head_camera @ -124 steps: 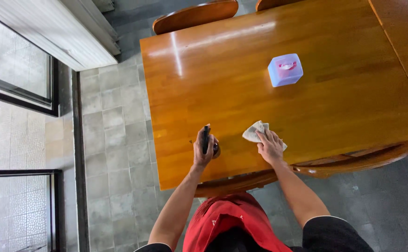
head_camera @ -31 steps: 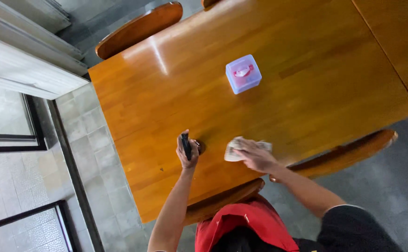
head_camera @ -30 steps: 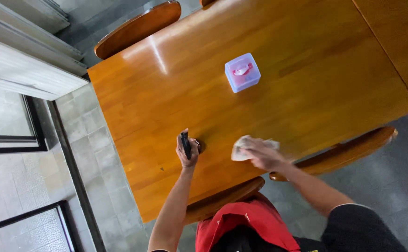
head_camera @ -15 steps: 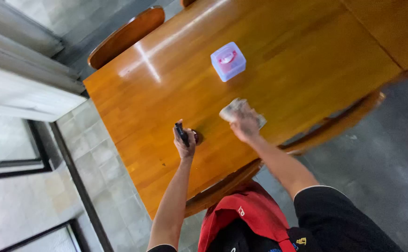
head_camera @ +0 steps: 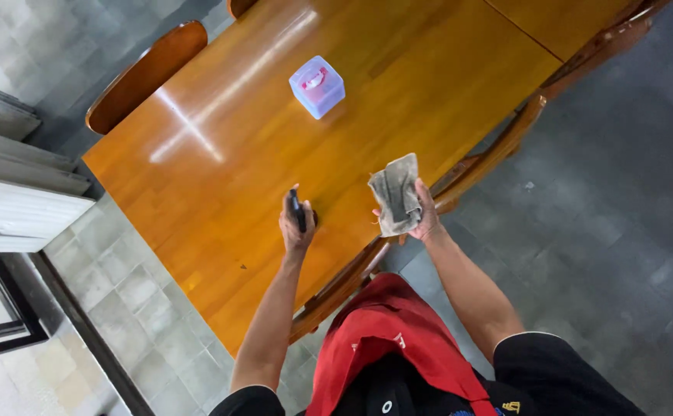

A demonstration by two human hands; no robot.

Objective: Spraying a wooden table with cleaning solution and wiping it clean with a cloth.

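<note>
Nearest the person, the right hand (head_camera: pixel 426 219) is lifted off the glossy orange-brown wooden desk (head_camera: pixel 221 166), fingers closed round the lower edge of a crumpled grey-beige cloth (head_camera: pixel 397 196). The cloth stands up from the hand toward the far side of the desk, its long axis running roughly away from the person, and it hangs over the desk's near edge rather than lying on the wood.

Left of the cloth, and a little apart from it, the left hand (head_camera: pixel 296 229) is wrapped tight about a dark spray bottle with a black trigger head (head_camera: pixel 297 211). The bottle sits at the desk's near edge, and its black head points away from the person across the wood.

Well beyond the cloth stands a small translucent lilac box with a pink top opening (head_camera: pixel 317 86). Beyond that, a curved wooden chair back (head_camera: pixel 147 74) meets the desk's far side.
</note>
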